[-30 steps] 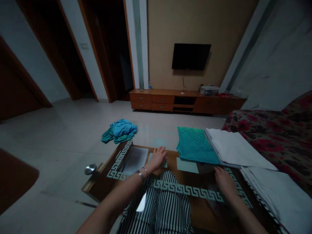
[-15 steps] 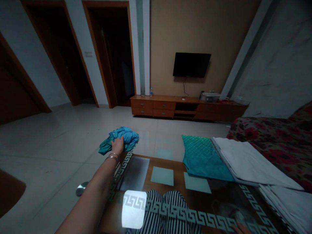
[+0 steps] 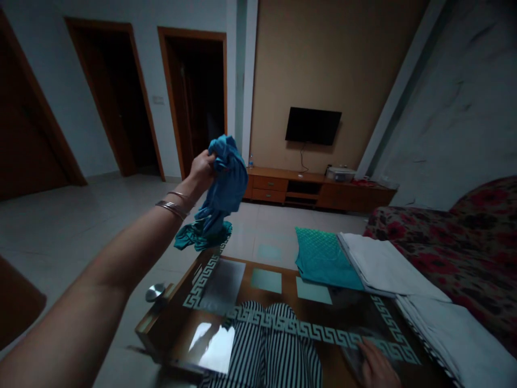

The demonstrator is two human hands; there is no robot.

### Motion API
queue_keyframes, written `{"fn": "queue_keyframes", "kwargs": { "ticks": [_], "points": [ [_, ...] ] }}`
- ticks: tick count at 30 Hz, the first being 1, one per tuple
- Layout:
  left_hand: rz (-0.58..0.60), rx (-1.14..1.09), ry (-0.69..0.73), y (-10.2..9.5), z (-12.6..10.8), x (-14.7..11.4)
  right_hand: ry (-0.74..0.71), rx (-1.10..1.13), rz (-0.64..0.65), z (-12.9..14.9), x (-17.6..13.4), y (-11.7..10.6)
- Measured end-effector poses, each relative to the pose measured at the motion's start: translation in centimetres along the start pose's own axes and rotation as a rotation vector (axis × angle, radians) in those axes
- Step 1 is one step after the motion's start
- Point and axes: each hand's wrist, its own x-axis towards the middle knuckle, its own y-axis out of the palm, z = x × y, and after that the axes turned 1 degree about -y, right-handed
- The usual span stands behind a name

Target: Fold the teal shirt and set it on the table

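Note:
My left hand point(image 3: 203, 166), with bangles at its wrist, is closed on a crumpled blue garment point(image 3: 229, 186) and holds it up over the far left corner of the glass-topped table point(image 3: 258, 318). The garment's teal lower part point(image 3: 202, 235) hangs bunched at the table's corner. My right hand point(image 3: 375, 366) lies low on the right near the table's close edge, its visible fingers stretched out on the glass with nothing seen in them. Beyond it, a flat teal garment point(image 3: 327, 264) with a green patterned end lies on the far side of the table.
White folded cloths point(image 3: 391, 264) lie on the right side, beside a flowered sofa point(image 3: 412, 226). A low wooden cabinet point(image 3: 278, 186) stands under a wall-mounted television point(image 3: 313, 126). My striped clothing point(image 3: 270, 345) shows through the glass. A round metal object point(image 3: 155, 292) is left of the table.
My left hand has risen from the table's far left corner, lifting the blue garment so that it hangs stretched out. My right hand has come further into view at lower right.

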Motion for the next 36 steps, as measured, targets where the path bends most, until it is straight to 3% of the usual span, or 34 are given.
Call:
{"fn": "queue_keyframes", "kwargs": {
  "ticks": [3,5,7,9,11,14,17,20,23,26,29,31,33,36],
  "points": [
    [0.157,-0.193,0.047,0.5,-5.1,-4.6,0.149,0.094,0.023,2.0,0.6,-1.4],
    [0.247,-0.238,0.026,-0.7,-5.0,-9.2,0.266,0.205,0.060,4.0,1.4,-2.9],
    [0.283,-0.064,-0.093,-3.0,-2.1,-14.6,0.386,0.353,0.090,6.9,2.2,-4.3],
    [0.376,0.312,-0.329,-5.5,2.6,-20.5,0.463,0.537,0.141,10.6,2.5,-5.5],
    [0.356,0.507,-0.455,-7.8,7.4,-26.4,0.420,0.661,0.213,14.5,2.1,-6.3],
    [0.277,0.685,-0.498,-9.5,12.2,-33.7,0.245,0.654,0.274,19.2,0.9,-6.8],
    [0.337,0.781,-0.357,-8.9,13.7,-38.5,0.167,0.557,0.279,21.8,0.5,-6.9],
    [0.407,0.971,-0.196,-7.2,14.0,-40.8,0.144,0.533,0.318,23.2,1.3,-7.1],
    [0.341,1.188,-0.242,-6.1,14.5,-41.1,0.180,0.614,0.372,22.6,2.2,-7.8],
    [0.246,1.146,-0.338,-6.8,15.1,-40.5,0.416,0.639,0.288,18.2,2.1,-8.9],
    [0.279,0.976,-0.410,-8.5,15.0,-40.3,0.754,0.591,0.115,11.2,1.5,-10.5],
    [0.288,0.833,-0.449,-9.5,14.6,-40.9,0.869,0.543,0.031,8.1,1.2,-11.8],
    [0.197,0.600,-0.522,-10.1,13.9,-41.8,0.808,0.460,-0.019,8.2,1.3,-13.1],
    [0.047,0.218,-0.738,-10.3,12.8,-43.1,0.512,0.423,0.043,13.6,1.6,-13.6]
  ]
}}
